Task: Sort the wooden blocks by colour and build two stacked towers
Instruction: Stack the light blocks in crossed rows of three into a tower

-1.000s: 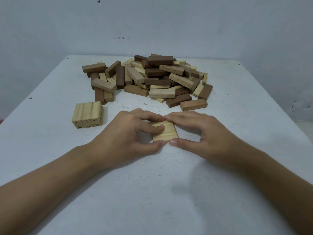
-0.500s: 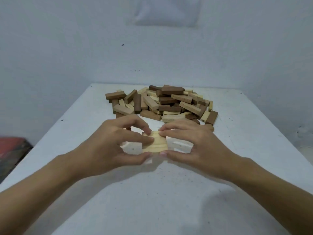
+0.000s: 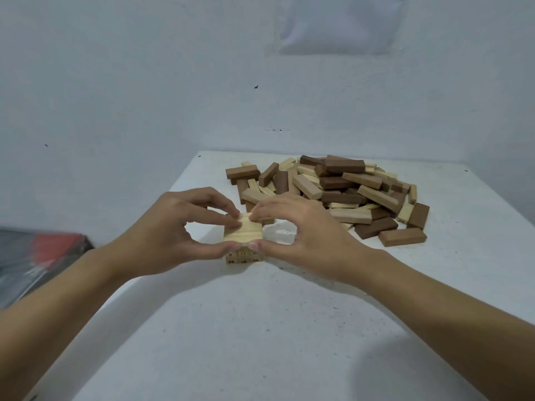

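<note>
Just in front of the pile (image 3: 333, 192), toward its left end: a light tower (image 3: 244, 257) has been started on the bench (image 3: 260, 328). Its lower blocks show small printed numbers on the near face.
Layer in hand: a flat row of light blocks (image 3: 243, 230), laid side by side, sits at the top of that tower. I cannot tell whether it is fully set down or held a touch above.
Left grip (image 3: 173, 227): fingers curled, with the thumb on the row's near edge and the fingertips on its far edge. It pinches the side of the row farther from the pile's middle.
Right grip (image 3: 304, 230): closed the same way on the row's other side, thumb near and fingers far. The two thumbs almost meet at the near edge.
Done so far: by my reckoning very little, only a low beginning of the light tower, a few layers at most.
Dark tower: none in view. Every dark block I can see lies in the pile or at its front edge.
Left to do: nearly all of it. The pile is a large mixed heap of light and dark blocks, unsorted, and the second tower is not yet begun.
Far left of the pile, off the bench: a red-and-black thing (image 3: 43, 250), too blurred to name.
</note>
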`<state>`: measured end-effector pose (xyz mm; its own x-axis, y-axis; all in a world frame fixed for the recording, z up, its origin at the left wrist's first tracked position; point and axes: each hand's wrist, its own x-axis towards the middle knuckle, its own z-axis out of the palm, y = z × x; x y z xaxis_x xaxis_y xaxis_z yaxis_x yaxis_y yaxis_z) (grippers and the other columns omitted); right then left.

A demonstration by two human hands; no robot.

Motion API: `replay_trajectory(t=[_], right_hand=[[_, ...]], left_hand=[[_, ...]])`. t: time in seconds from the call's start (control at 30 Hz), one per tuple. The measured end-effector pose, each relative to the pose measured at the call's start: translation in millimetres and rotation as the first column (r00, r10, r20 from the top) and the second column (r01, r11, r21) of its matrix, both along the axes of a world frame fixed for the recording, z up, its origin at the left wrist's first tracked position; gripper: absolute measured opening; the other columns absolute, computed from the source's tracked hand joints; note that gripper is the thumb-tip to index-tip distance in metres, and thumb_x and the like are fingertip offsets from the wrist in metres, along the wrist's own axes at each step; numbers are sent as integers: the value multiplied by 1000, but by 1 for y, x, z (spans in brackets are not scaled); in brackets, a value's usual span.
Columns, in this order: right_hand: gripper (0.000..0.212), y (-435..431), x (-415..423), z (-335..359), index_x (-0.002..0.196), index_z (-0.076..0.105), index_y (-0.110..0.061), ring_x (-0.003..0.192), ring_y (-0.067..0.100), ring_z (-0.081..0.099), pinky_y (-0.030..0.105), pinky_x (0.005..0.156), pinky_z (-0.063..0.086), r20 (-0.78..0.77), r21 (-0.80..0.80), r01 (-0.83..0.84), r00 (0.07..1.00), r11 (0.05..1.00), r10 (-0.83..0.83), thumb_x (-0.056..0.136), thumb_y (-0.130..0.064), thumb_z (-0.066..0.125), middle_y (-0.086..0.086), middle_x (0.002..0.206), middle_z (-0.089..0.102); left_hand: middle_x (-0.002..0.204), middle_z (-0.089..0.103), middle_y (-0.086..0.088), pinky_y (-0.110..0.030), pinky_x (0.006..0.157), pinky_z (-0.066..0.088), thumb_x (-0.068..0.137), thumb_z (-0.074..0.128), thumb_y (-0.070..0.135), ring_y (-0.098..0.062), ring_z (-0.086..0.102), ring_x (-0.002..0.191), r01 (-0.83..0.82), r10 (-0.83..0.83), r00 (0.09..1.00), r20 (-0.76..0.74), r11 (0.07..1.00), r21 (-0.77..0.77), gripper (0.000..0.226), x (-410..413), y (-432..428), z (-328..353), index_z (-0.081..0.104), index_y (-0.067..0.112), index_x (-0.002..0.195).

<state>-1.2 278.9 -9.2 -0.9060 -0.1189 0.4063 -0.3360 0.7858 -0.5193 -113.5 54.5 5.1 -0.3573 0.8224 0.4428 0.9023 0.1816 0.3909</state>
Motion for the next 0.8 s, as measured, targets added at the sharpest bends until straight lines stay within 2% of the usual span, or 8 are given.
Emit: replay_trajectory(t=[0.1,0.17,0.23,0.37,0.53,0.63,0.7,0.8], right_hand=[[36,-1,-2,-2,114,73,-20,117,1,53,24,100,41,19,30,20,1000,999,-20,85,-41,77,-13,118,68],[36,-1,-4,-4,114,74,-21,116,0,53,23,100,41,22,40,26,999,999,-27,84,-42,77,-13,118,68],[35,-2,-5,-4,113,74,-21,115,-1,53,23,99,40,32,47,35,999,998,-37,84,-41,77,-14,117,68],[33,-4,-5,-8,111,75,-21,114,-3,52,11,96,32,37,63,51,998,997,-54,84,-38,79,-13,119,68],[34,-4,-1,-13,115,73,-27,120,-5,49,15,101,32,72,7,75,995,997,-75,84,-40,78,-17,126,65],[41,-5,6,-12,124,67,-31,125,-9,42,4,98,26,123,-31,94,988,995,-89,87,-46,74,-23,132,58],[45,-8,10,-12,132,60,-33,124,-12,39,5,96,29,162,-112,136,980,984,-117,90,-48,69,-26,134,54],[55,-12,16,-18,146,46,-34,128,-14,30,15,104,28,220,-177,201,962,964,-160,96,-53,58,-23,148,43]], left_hand=[[109,70,13,-14,81,46,81,77,47,-9,68,98,12,-12,999,31,1000,-8,33,-3,1,-4,82,24,104],[109,70,13,-7,81,42,81,76,47,-8,67,99,15,-15,999,48,1000,-15,33,-3,2,-5,82,23,103],[110,70,12,-6,82,41,80,76,47,-8,67,101,17,-15,998,59,999,-30,34,-4,3,-7,82,24,103],[113,69,14,-10,87,42,80,75,50,-9,67,104,6,-1,994,106,999,-51,33,-4,3,-13,82,26,103],[117,67,13,-11,90,43,79,78,48,-13,65,113,-19,24,989,147,999,-36,34,-1,0,-18,81,27,105],[121,66,12,-14,93,45,75,81,51,-14,63,119,-51,53,983,176,999,-12,39,2,-2,-19,79,31,109],[124,65,11,-20,96,46,72,81,55,-16,62,121,-102,95,977,190,994,32,49,7,-2,-20,75,35,116],[135,58,14,-30,104,44,70,77,67,-11,53,132,-228,206,935,287,972,47,72,16,-2,-24,61,42,135]])
